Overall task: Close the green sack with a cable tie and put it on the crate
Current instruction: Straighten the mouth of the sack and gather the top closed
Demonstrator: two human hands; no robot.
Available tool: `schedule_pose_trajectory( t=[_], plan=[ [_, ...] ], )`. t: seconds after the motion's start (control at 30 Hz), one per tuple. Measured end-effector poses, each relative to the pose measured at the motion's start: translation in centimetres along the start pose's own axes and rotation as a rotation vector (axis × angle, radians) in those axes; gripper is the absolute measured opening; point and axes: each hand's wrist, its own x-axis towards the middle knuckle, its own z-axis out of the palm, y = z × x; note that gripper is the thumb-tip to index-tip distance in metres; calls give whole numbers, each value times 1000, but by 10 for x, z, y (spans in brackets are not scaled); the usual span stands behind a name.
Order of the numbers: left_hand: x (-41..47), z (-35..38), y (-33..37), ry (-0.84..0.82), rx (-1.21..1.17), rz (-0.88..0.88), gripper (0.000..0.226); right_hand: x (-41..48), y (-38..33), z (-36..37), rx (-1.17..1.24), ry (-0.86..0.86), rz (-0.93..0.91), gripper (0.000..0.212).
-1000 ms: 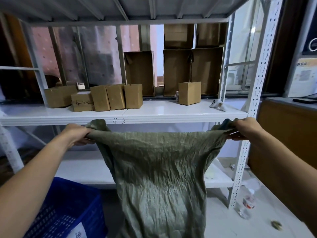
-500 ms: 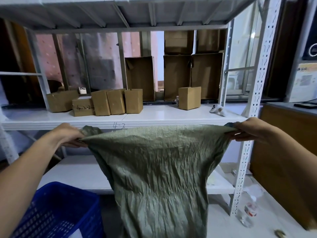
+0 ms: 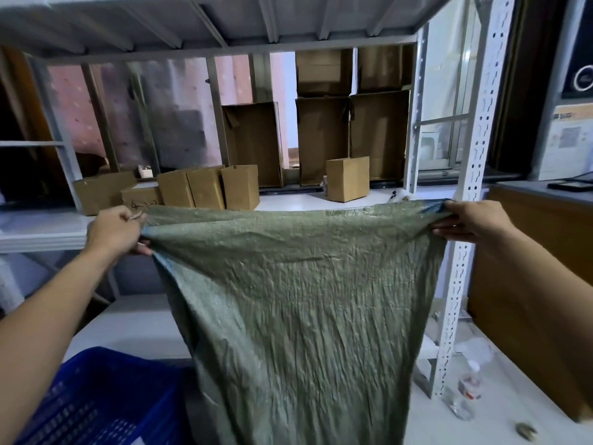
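Crinkled woven green sack (image 3: pixel 298 300) is held stretched flat before white shelf (image 3: pixel 38 229) edge, top corners clenched in L hand (image 3: pixel 114 231) and R hand (image 3: pixel 471 220); lower end cut off beside blue lattice crate (image 3: pixel 96 396).

Legible markings, head view:

1. Small cardboard box (image 3: pixel 138 198) on the shelf (image 3: pixel 38 224): handwritten dark figure "4" followed by a dash. The rest is cut off by the upper edge of the green sack (image 3: pixel 288 300) and by the left hand (image 3: pixel 114 228).
2. Printed sheet (image 3: pixel 569 139), far right: orange header band and a QR-like square. Lettering too small to read.
3. Bottle (image 3: pixel 469 388) on the floor: red-and-white label, illegible.
4. Dark panel (image 3: pixel 582 79), upper right: white ring emblem, no letters readable.
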Motion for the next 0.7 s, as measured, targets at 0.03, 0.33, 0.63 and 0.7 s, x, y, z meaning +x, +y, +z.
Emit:
schedule_pose_trajectory(
  t=[0.03, 0.33, 0.63, 0.7],
  plan=[
    [1, 2, 2, 4, -24, 1, 33, 1, 0, 0, 14, -5, -1, 22],
    [3, 8, 2, 47, -158, -98, 18, 10, -3, -3, 171, -126, 38, 14],
    [1, 6, 4, -179, -388, -206, 38, 16, 0, -7, 169, -200, 52, 21],
    [4, 5, 0, -219, -391, -190, 38, 13, 3, -6, 124, -243, 35, 20]
  ],
)
